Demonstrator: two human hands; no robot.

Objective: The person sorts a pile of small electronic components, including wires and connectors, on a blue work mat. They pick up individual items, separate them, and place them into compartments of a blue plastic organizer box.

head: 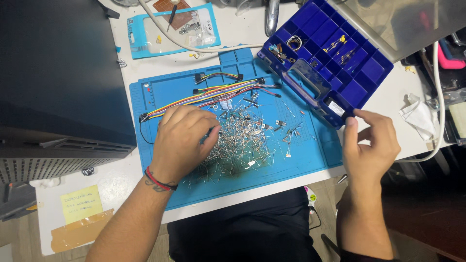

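Observation:
My left hand (182,140) rests palm down on a pile of small metal-legged electronic parts (242,143) spread over a blue work mat (160,94), fingertips pinched at the pile's left edge; whether it grips a part is hidden. A red and black band circles its wrist. My right hand (371,143) hovers off the mat's right edge, thumb and forefinger nearly touching at the front corner of an open dark blue compartment box (359,92). Rainbow jumper wires (213,92) lie across the mat above the pile.
A black case (58,82) fills the left side. A light blue plastic pouch (170,31) and a white cable (194,47) lie at the back. A crumpled white tissue (417,116) sits right of the box. A yellow sticky note (81,204) sits near the table's front left.

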